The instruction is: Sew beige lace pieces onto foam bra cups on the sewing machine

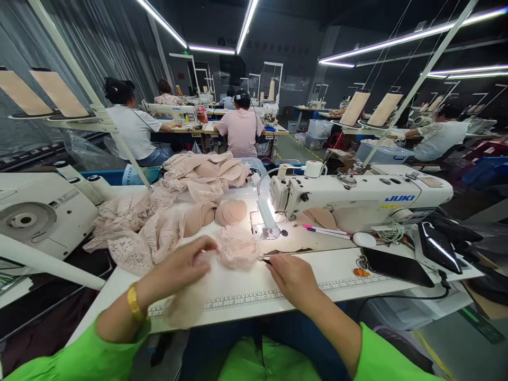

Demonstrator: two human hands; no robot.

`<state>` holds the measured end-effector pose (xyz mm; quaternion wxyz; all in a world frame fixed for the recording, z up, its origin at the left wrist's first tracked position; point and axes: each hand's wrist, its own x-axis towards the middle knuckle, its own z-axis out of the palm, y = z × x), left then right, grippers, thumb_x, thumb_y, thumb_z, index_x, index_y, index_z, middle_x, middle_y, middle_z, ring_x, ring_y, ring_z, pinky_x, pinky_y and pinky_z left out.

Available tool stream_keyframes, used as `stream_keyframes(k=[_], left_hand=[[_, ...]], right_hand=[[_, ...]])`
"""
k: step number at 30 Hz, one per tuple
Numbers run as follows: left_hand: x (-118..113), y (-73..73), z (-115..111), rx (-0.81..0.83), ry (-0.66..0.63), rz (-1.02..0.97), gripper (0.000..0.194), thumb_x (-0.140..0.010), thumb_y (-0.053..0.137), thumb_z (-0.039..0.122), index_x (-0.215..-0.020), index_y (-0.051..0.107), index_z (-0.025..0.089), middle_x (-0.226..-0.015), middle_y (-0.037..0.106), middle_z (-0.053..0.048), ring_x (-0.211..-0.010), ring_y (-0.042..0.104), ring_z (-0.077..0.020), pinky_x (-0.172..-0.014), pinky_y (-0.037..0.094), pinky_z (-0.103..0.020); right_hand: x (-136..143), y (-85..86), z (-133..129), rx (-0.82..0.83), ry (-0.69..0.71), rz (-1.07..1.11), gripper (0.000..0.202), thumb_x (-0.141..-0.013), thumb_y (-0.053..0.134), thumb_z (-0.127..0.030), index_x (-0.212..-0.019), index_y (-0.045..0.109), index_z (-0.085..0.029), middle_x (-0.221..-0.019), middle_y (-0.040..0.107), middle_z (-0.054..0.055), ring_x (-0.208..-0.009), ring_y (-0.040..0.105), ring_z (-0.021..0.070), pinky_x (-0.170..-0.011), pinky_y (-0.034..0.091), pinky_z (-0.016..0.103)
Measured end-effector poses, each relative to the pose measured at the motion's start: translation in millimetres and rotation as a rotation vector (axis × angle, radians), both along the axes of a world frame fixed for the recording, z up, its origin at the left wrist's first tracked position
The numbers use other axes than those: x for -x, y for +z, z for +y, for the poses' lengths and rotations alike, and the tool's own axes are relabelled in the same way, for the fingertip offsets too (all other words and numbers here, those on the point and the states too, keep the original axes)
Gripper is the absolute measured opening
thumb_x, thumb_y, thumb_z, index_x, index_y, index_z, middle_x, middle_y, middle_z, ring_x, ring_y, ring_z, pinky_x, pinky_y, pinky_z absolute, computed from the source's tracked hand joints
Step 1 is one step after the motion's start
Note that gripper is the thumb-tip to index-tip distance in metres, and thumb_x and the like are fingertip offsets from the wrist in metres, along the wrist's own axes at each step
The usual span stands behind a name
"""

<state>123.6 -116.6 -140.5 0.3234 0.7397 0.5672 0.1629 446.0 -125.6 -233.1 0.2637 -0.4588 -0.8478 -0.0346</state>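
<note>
My left hand (184, 267) is above the table, left of a bunched piece of pale pink lace (238, 247); its fingers are bent and apart, a little blurred, with nothing visible between them. To the right of the lace, my right hand (291, 278) grips a small dark tool (266, 261) whose tip points at the lace edge. Another sheer piece of fabric (186, 304) hangs blurred over the front edge below my left hand. Beige cups (230, 212) lie behind the lace, left of the sewing machine's lit needle area (266, 225).
A white sewing machine (357, 198) spans the right. Heaped lace pieces (206, 172) cover the back left. Pens (327, 232), a phone (397, 266) and an orange object (361, 272) lie right. Another machine (43, 217) stands left. Several people sit farther back.
</note>
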Motion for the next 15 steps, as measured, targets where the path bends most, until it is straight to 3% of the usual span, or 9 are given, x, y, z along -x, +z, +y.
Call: stream_keyframes(k=[3, 5, 8, 10, 12, 14, 15], left_hand=[[36.5, 17.8, 6.9, -0.523, 0.315, 0.395, 0.045, -0.088, 0.057, 0.044, -0.126, 0.060, 0.021, -0.142, 0.062, -0.017, -0.131, 0.054, -0.0447, -0.105, 0.042, -0.064], [34.7, 12.2, 8.1, -0.660, 0.260, 0.459, 0.053, -0.089, 0.062, 0.048, -0.134, 0.057, 0.022, -0.153, 0.054, -0.016, -0.140, 0.048, -0.0442, -0.113, 0.036, -0.065], [-6.5, -17.0, 6.8, -0.525, -0.124, 0.332, 0.046, -0.091, 0.064, 0.038, -0.135, 0.058, 0.025, -0.155, 0.053, -0.014, -0.141, 0.049, -0.0374, -0.115, 0.038, -0.056], [-42.0, -35.7, 5.5, -0.443, -0.273, 0.268, 0.020, -0.094, 0.055, 0.026, -0.110, 0.067, 0.023, -0.134, 0.068, -0.015, -0.125, 0.061, -0.0364, -0.108, 0.042, -0.055], [-69.0, -43.4, 3.7, -0.372, -0.330, 0.153, 0.020, -0.099, 0.046, 0.024, -0.093, 0.065, 0.021, -0.104, 0.074, -0.012, -0.099, 0.067, -0.0306, -0.094, 0.047, -0.049], [-81.9, -39.6, 1.2, -0.284, -0.286, -0.059, 0.023, -0.103, 0.044, 0.032, -0.092, 0.062, 0.022, -0.089, 0.069, -0.007, -0.084, 0.063, -0.0244, -0.081, 0.048, -0.040], [-83.7, -35.1, 0.0, -0.227, -0.232, -0.200, 0.023, -0.104, 0.047, 0.038, -0.094, 0.061, 0.023, -0.087, 0.066, -0.004, -0.080, 0.061, -0.0222, -0.075, 0.048, -0.035]], right_hand=[[-41.0, -3.7, 3.5, 0.040, -0.122, -0.071, 0.019, -0.106, 0.050, -0.029, -0.095, 0.064, -0.021, -0.082, 0.070, 0.006, -0.073, 0.062, 0.0229, -0.065, 0.039, 0.034], [-57.0, -3.6, 6.2, 0.012, -0.178, -0.103, 0.017, -0.104, 0.056, -0.033, -0.110, 0.066, -0.020, -0.097, 0.072, 0.011, -0.088, 0.064, 0.0293, -0.075, 0.045, 0.039], [-53.8, 3.7, 5.9, 0.010, -0.139, -0.012, 0.032, -0.100, 0.065, -0.034, -0.130, 0.062, -0.021, -0.122, 0.069, 0.016, -0.111, 0.061, 0.0358, -0.090, 0.048, 0.048], [-38.7, 10.9, 2.9, 0.072, -0.015, 0.102, 0.042, -0.099, 0.068, -0.034, -0.138, 0.057, -0.023, -0.133, 0.065, 0.016, -0.122, 0.057, 0.0348, -0.100, 0.048, 0.051], [-21.9, 17.1, 0.0, 0.153, 0.113, 0.217, 0.058, -0.096, 0.074, -0.036, -0.147, 0.049, -0.026, -0.146, 0.058, 0.014, -0.134, 0.051, 0.0338, -0.112, 0.042, 0.053], [-8.8, 20.5, -1.0, 0.266, 0.184, 0.358, 0.068, -0.092, 0.078, -0.040, -0.151, 0.045, -0.027, -0.151, 0.055, 0.012, -0.140, 0.047, 0.0326, -0.118, 0.038, 0.052], [-4.2, 20.8, -0.6, 0.348, 0.192, 0.455, 0.064, -0.092, 0.078, -0.042, -0.147, 0.048, -0.026, -0.147, 0.058, 0.011, -0.136, 0.050, 0.0313, -0.116, 0.040, 0.050]])
